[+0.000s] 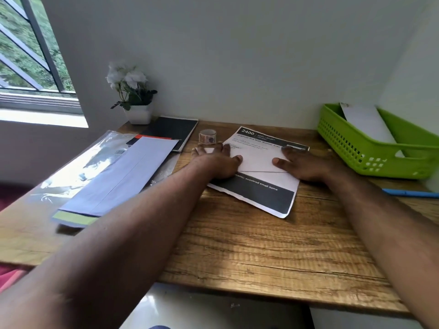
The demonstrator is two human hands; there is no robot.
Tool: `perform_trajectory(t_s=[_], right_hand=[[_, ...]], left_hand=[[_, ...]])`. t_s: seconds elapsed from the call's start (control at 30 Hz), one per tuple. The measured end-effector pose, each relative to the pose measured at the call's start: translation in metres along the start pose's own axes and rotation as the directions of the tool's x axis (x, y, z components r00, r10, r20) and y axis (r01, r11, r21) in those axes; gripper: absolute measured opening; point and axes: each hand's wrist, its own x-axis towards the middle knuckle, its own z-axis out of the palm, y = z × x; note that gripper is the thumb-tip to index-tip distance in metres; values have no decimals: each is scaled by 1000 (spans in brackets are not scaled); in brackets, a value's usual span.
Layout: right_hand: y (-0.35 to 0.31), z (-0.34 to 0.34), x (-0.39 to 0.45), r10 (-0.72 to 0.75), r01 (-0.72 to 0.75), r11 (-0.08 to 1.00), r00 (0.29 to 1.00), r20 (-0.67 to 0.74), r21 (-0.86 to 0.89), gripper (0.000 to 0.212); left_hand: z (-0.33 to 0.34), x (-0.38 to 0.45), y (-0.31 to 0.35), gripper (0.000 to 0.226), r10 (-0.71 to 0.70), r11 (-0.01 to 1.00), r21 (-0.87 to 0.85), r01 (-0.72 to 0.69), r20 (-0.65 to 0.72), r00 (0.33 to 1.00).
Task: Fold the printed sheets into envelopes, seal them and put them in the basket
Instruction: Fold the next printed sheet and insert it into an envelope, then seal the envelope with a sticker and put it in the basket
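We take this for a home study corner. We see a narrow wood-grain desk (pixel 261 245) pushed into a corner of plain white walls (pixel 237 55), with a barred window (pixel 31 43) at its left looking onto greenery. At the far left corner of the desk stands a small white square pot of white flowers (pixel 133 96), and beside it lies a black notebook (pixel 171 131). Near the far edge sits a roll of patterned tape (pixel 207 136). A lime-green perforated plastic basket (pixel 370 148) occupies the far right corner, and a blue pen (pixel 408 193) lies at the right edge.
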Motion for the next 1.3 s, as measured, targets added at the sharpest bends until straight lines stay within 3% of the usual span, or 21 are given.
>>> perform_trajectory(t_s=[0.07, 0.17, 0.27, 0.33, 0.4, 0.47, 0.67, 0.73, 0.83, 0.9, 0.97, 1.0, 1.13, 1.3], right_hand=[[4, 1, 2, 39, -39, 999, 999, 15, -2, 123], [3, 3, 3, 80, -80, 997, 997, 6, -20, 119], [1, 3, -1, 71, -71, 997, 997, 4, -23, 111], [1, 4, -1, 65, -65, 997, 998, -10, -31, 109], [5, 5, 1, 53, -53, 998, 999, -1, -35, 113], [9, 5, 2, 46, -45, 999, 999, 14, -28, 118], [0, 1, -3, 14, -14, 1000, 998, 55, -4, 111], [1, 1, -1, 9, -8, 1000, 998, 55, -6, 117], [-2, -1, -6, -48, 50, 999, 994, -93, 19, 98], [-11, -8, -17, -198, 244, 964, 922, -334, 101, 83], [-27, -14, -33, -241, 444, 839, 822, -516, 315, 57], [-32, -16, -39, -232, 490, 777, 806, -544, 395, 47], [-43, -12, -36, -250, 582, 653, 769, -588, 484, 64], [-37, -6, -26, -198, 627, 573, 731, -653, 528, 42]], left_hand=[[0, 1, -2, 70, -15, 1000, -11, 15, 0, 1000], [1, -2, -3, 73, 3, 998, -65, -8, -86, 996], [-3, -7, -10, 59, 28, 980, -180, -79, -267, 963], [-11, -7, -16, 38, 38, 964, -220, -151, -448, 893], [-20, -4, -21, 22, -16, 946, -259, -193, -634, 773], [-27, 3, -29, 18, -80, 939, -290, -186, -707, 702], [-21, 28, -51, 24, -149, 956, -293, -21, -543, 826], [-21, 29, -50, 20, -147, 949, -313, -47, -567, 811], [-26, 20, -38, 15, -91, 908, -363, -207, -656, 749], [-29, 7, -23, 16, -70, 780, -483, -398, -700, 711], [-29, -10, -8, 21, -15, 537, -661, -525, -630, 777], [-28, -16, -2, 23, 37, 446, -723, -528, -574, 818], [-23, -26, 8, 30, 94, 308, -831, -464, -459, 884], [-25, -31, 15, 38, 200, 153, -970, -191, -159, 967]])
